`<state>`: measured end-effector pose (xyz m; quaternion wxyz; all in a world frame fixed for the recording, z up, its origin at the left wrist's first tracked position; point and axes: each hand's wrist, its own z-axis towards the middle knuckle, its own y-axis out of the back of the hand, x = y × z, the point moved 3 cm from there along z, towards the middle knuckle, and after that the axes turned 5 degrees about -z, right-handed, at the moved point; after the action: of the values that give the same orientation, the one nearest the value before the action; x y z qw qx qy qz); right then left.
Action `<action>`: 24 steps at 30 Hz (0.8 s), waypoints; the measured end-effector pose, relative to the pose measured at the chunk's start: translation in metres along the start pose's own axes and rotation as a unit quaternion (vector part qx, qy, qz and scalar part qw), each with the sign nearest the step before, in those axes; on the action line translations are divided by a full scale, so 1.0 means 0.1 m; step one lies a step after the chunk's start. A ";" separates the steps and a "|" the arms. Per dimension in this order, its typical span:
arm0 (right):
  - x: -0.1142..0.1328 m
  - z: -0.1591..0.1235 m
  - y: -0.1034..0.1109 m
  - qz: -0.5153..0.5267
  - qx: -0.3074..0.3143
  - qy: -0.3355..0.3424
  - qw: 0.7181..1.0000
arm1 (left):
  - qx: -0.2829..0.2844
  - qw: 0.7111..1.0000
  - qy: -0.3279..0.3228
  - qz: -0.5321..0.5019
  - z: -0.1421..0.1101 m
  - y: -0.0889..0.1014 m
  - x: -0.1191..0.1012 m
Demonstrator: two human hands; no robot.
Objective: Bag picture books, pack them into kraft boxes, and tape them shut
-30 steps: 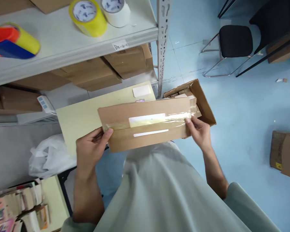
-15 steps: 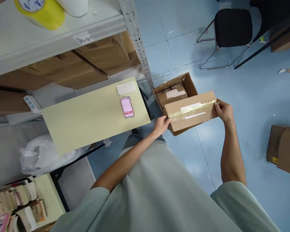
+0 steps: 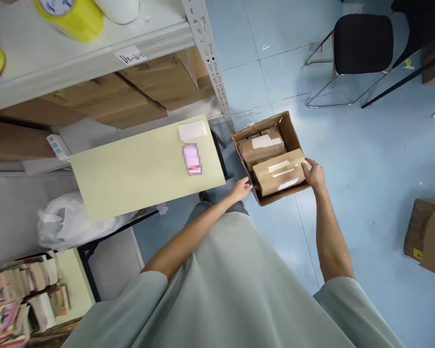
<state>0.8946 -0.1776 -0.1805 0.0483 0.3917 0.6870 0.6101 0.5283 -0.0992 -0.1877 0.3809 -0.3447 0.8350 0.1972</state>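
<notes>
A taped cardboard box (image 3: 275, 181) with white labels lies inside the larger open carton (image 3: 292, 128) on the floor, along its near side. My right hand (image 3: 314, 175) grips the right end of this box, its thumb on the clear tape. At the carton's left wall, my left hand (image 3: 240, 189) is open with its fingers stretched out, holding nothing. Another taped cardboard box (image 3: 252, 151) with a white label sits behind the first in the same carton.
To the left stands a pale yellow table (image 3: 130, 179) with a pixelated pink item (image 3: 192, 159) and a white slip (image 3: 192, 130). Metal shelving (image 3: 159, 46) rises beyond it. A black chair (image 3: 363, 43) and a brown carton (image 3: 429, 237) stand on the right.
The taped box has gone down from above the carton's near rim to inside it. My left hand has let go of its left end; my right hand has moved left with the box.
</notes>
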 end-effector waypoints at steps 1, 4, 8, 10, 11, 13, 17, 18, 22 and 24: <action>0.08 -0.02 -0.06 0.010 0.003 0.017 1.000 | -0.016 1.000 0.011 -0.007 -0.04 0.09 0.01; 0.33 -0.10 -0.17 0.033 0.011 0.057 0.998 | -0.047 0.997 0.022 -0.055 -0.23 0.35 0.04; 0.82 -0.23 -0.25 0.070 0.018 0.103 0.992 | -0.075 0.986 -0.014 -0.147 -0.61 0.71 0.08; 1.15 -0.30 -0.29 0.079 0.030 0.131 0.988 | -0.091 0.979 -0.032 -0.181 -0.86 0.92 0.10; 1.33 -0.33 -0.31 0.080 0.039 0.147 0.985 | -0.104 0.975 -0.038 -0.192 -1.01 1.02 0.11; 1.74 -0.42 -0.37 0.081 0.063 0.183 0.978 | -0.141 0.967 -0.046 -0.206 -1.32 1.24 0.13; 2.69 -0.65 -0.57 0.105 0.119 0.267 0.951 | -0.235 0.943 -0.073 -0.225 -2.02 1.64 0.26; 2.94 -0.74 -0.63 0.114 0.137 0.291 0.940 | -0.258 0.934 -0.081 -0.232 -2.21 1.72 0.32; 4.01 -1.25 -0.90 0.123 0.198 0.380 0.895 | -0.338 0.892 -0.110 -0.278 -2.98 2.00 0.63; 4.54 -1.61 -1.04 0.123 0.217 0.425 0.870 | -0.369 0.869 -0.130 -0.302 -3.38 2.12 0.83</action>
<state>0.4444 -0.0302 -0.0443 -0.4097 0.1770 0.7024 0.5544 0.1658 -0.1893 -0.0241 0.3722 -0.6669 0.4997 0.4087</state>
